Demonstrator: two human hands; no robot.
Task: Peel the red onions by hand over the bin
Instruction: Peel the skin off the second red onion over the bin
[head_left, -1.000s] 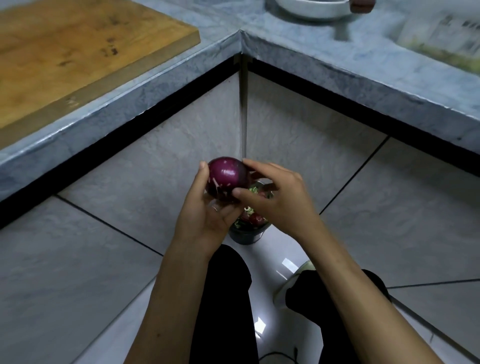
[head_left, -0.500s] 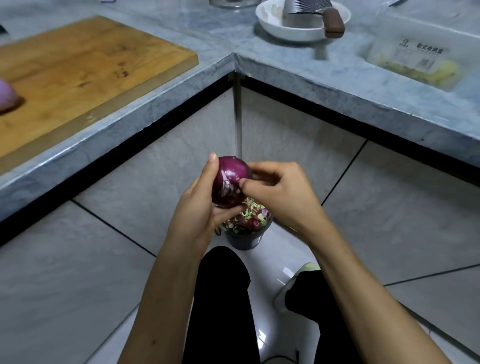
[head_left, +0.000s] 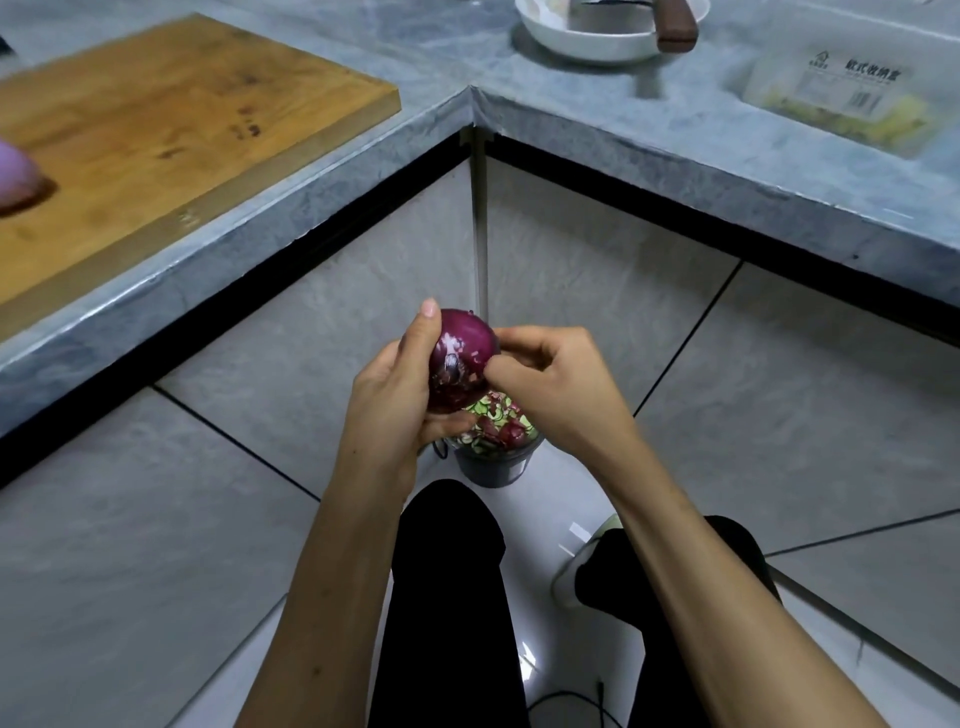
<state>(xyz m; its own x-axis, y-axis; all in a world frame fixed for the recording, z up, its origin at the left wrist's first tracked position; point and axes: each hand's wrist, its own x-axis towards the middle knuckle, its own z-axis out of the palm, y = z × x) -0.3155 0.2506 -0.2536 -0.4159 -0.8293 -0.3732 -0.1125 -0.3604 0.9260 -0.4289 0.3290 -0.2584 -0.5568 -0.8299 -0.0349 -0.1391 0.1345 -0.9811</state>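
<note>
Above a small dark bin (head_left: 493, 465) on the pale tiled floor (head_left: 779, 405), a red onion (head_left: 461, 358), held in mid-air between both hands. Left hand (head_left: 397, 387) wrapped round the onion from the left: thumb laid up along its far side with the nail at the top, fingers curled beneath, cupping the bulb from below. Right hand (head_left: 558, 382) curled in from the right, thumb tip pressed on the onion's right flank, fingers folded close behind the skin there; whether a flake of skin sits pinched between them cannot be told. Onion's dark purple skin glossy on top, scuffed with pale flecks on the near face. Bin directly under the hands, partly hidden by them, heaped with purple peel and green-and-white scraps. Below, 2 legs in black trousers, a light shoe (head_left: 584, 561) beside the right one, a thin black cable on the floor at the bottom edge.

Along the upper part of the view, a grey stone worktop (head_left: 426, 62) turning a corner. On its left run, a wooden cutting board (head_left: 171, 124), with 1 pale peeled onion (head_left: 15, 179) at the far left edge, cut off by the frame. On its right run, a white bowl (head_left: 592, 41) with a brown-handled tool resting across it, and a clear plastic container (head_left: 836, 98) bearing a printed label, yellowish contents inside.
</note>
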